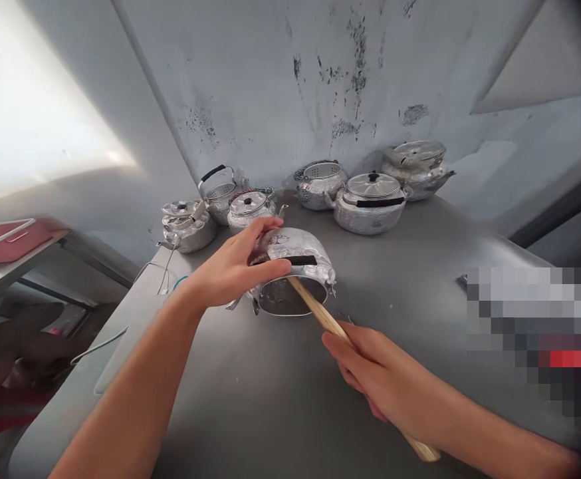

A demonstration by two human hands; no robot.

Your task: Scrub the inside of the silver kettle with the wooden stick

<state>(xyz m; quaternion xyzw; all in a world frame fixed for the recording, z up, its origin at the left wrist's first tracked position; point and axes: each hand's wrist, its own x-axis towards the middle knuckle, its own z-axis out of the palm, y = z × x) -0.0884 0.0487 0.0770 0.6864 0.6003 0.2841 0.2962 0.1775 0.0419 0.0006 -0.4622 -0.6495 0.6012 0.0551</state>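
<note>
An aluminium kettle (298, 256) lies on its side in the middle of a grey metal table (270, 399), its open mouth facing me. My left hand (233, 266) is laid over the kettle's left side, fingers curled on its black handle, holding it steady. A wooden stick (320, 314) is gripped in my right hand (370, 372). The stick's far end reaches inside the kettle's opening and its near end sticks out behind my wrist.
Several more aluminium kettles stand along the table's far edge against the stained wall: two at the left (188, 223), one with a lid (248, 206), a big lidded one (370, 203), another behind it (417, 166). A red tray (6, 239) rests on a side table at left. A blurred patch (540, 332) covers the right.
</note>
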